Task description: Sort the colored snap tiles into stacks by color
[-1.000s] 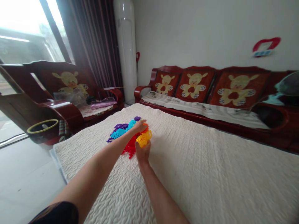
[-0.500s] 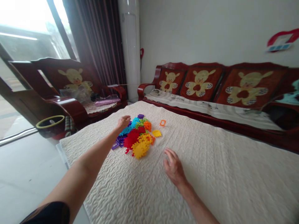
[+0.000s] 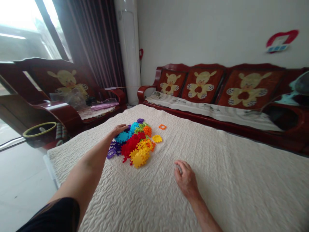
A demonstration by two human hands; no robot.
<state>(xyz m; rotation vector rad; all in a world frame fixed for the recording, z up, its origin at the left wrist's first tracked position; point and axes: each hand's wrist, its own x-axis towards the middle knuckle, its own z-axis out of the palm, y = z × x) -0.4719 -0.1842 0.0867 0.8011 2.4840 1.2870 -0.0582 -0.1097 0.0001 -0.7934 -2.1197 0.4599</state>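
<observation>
A heap of interlocking plastic puzzle pieces, with red pieces (image 3: 132, 144) in the middle, lies on the quilted cover. My left hand (image 3: 119, 129) reaches to its far left side, fingers stretched out over or beside the blue pieces (image 3: 122, 137). Whether the fingertips touch a piece is unclear. Purple pieces (image 3: 112, 152) spread along the left edge, and yellow pieces (image 3: 139, 158) form the near end. Orange pieces (image 3: 147, 130) sit to the right. One yellow piece (image 3: 157, 139) and one square orange frame (image 3: 162, 127) lie apart. My right hand (image 3: 186, 178), holding nothing, rests with loosely bent fingers right of the heap.
The cream quilted cover (image 3: 229, 180) spreads over the table. Behind it stands a wooden sofa (image 3: 156, 80) with bear-patterned cushions. An armchair (image 3: 60, 109) at the left holds plastic bags. A yellow-rimmed bin (image 3: 40, 137) stands on the floor.
My left hand has come down at the heap's far left, its fingers now straighter. The orange frame, tilted before, lies flat. My right hand has drawn slightly away from the heap. The view has shifted right.
</observation>
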